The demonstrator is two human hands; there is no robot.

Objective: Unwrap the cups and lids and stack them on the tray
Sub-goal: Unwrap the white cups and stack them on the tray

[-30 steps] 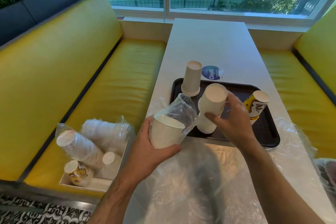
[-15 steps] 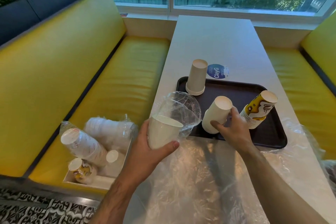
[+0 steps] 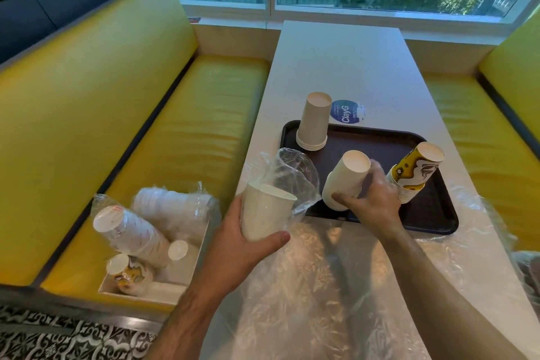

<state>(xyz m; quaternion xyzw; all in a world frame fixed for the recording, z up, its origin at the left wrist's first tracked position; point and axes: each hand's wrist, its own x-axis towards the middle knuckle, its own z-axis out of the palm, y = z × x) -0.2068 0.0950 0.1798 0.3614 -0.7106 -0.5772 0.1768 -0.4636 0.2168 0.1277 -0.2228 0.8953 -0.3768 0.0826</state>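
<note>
Since the earlier pictures the right hand (image 3: 372, 202) has brought its stack of white cups (image 3: 346, 180) down to the near edge of the dark tray (image 3: 432, 210); the stack stands upside down and tilted, the fingers curled around its lower part. The left hand (image 3: 233, 245) grips one white cup (image 3: 266, 213), mouth up, with a clear plastic wrapper (image 3: 295, 172) hanging on it, above the table edge. On the tray stand also a beige cup stack (image 3: 314, 121) and a yellow patterned stack (image 3: 415, 172). More wrapped cups lie in a white box (image 3: 152, 289) on the yellow bench (image 3: 187, 137)
</note>
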